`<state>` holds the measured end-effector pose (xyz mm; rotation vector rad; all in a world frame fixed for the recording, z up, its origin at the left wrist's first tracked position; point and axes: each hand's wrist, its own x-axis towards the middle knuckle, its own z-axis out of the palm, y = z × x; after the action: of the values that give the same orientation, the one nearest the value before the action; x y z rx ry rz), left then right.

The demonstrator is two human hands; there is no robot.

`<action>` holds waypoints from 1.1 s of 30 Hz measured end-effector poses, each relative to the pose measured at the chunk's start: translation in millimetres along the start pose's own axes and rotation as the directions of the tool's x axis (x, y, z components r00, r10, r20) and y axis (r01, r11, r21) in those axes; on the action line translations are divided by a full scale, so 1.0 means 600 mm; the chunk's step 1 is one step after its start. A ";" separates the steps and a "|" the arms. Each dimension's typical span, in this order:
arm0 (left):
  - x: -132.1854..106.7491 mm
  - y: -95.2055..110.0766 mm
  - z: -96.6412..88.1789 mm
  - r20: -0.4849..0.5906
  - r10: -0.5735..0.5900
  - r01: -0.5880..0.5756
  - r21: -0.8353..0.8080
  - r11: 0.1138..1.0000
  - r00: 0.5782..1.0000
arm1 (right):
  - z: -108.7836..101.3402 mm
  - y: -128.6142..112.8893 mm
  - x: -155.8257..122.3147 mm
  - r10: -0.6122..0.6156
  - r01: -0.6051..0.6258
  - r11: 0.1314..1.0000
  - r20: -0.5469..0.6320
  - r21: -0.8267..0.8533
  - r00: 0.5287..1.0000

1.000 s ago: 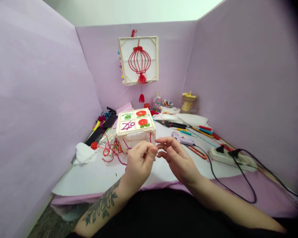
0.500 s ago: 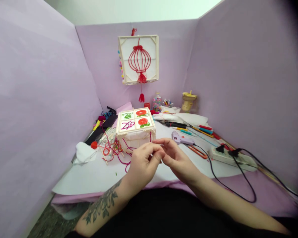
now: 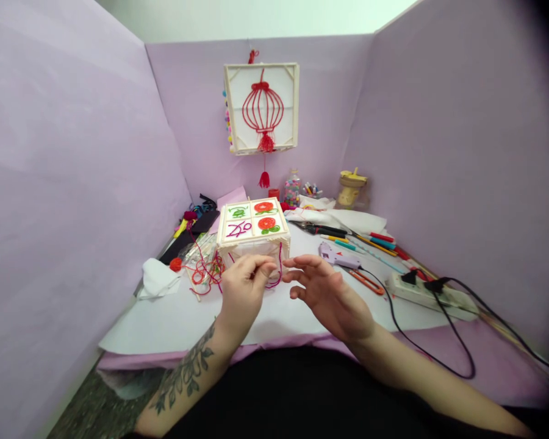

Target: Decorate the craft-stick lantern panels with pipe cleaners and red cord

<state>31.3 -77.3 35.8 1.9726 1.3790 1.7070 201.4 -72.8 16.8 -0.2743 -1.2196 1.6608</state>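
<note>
My left hand (image 3: pixel 246 286) is closed in a pinch, thumb against the curled index finger; whatever it may hold is hidden. My right hand (image 3: pixel 332 296) is open and apart from it, palm turned left and fingers spread. Just behind both stands a box-shaped lantern frame (image 3: pixel 254 241) of pale sticks. Its top panel has four squares with yarn pictures: two red-orange fruits, a green figure and a purple character. Purple yarn (image 3: pixel 280 262) hangs at its front right corner and curves down near my left fingertips. My left hand covers part of the lantern's front.
Another lantern (image 3: pixel 263 110) with a red yarn design hangs at the back. A lilac glue gun (image 3: pixel 338 255), an orange cutter (image 3: pixel 366 281) and a power strip (image 3: pixel 432 296) with black cords lie right. Tangled yarn (image 3: pixel 205 271) and a white cloth (image 3: pixel 159 278) lie left.
My hands, together at the fingertips before, have come apart. The left hand has moved slightly left, still pinched, while the right has opened and spread its fingers. The view has shifted slightly.
</note>
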 end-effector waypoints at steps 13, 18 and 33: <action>0.010 0.001 0.007 0.316 -0.341 0.436 -0.311 0.845 0.885 | -0.008 0.009 -0.008 -0.139 0.188 0.880 0.141 -0.436 0.980; 0.008 -0.008 0.009 0.379 -0.341 0.485 -0.401 0.777 0.860 | -0.007 0.012 -0.007 -0.151 0.183 0.906 0.114 -0.381 0.982; 0.002 -0.002 0.019 0.375 -0.291 0.458 -0.508 0.730 0.880 | -0.010 -0.013 0.005 0.073 -0.068 0.996 -0.090 0.055 0.993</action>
<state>40.5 -71.1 32.2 1.3877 0.9154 1.3766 208.5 -67.0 21.3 -0.3608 -1.1077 1.7192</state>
